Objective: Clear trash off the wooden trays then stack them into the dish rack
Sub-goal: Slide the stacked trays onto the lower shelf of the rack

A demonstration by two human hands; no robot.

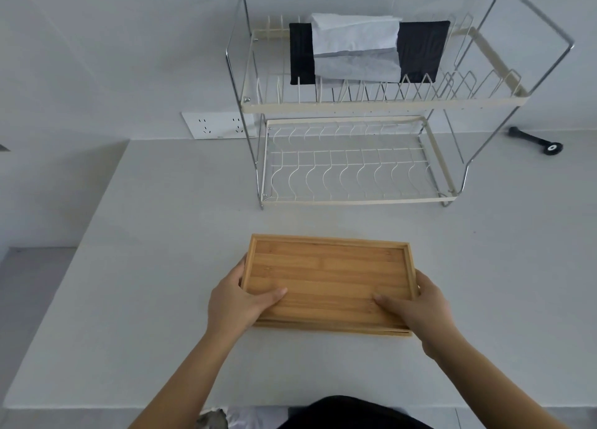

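Observation:
A wooden tray lies on the white table in front of me, with nothing on its bare surface. A second wooden edge shows under its near side, so it seems to rest on another tray. My left hand grips the tray's left end, thumb on top. My right hand grips the right end the same way. The two-tier wire dish rack stands behind the tray; its lower tier holds nothing.
On the rack's upper tier lie a black cloth and white crumpled paper. A wall socket sits left of the rack. A small black tool lies at the far right. The table's left edge drops off.

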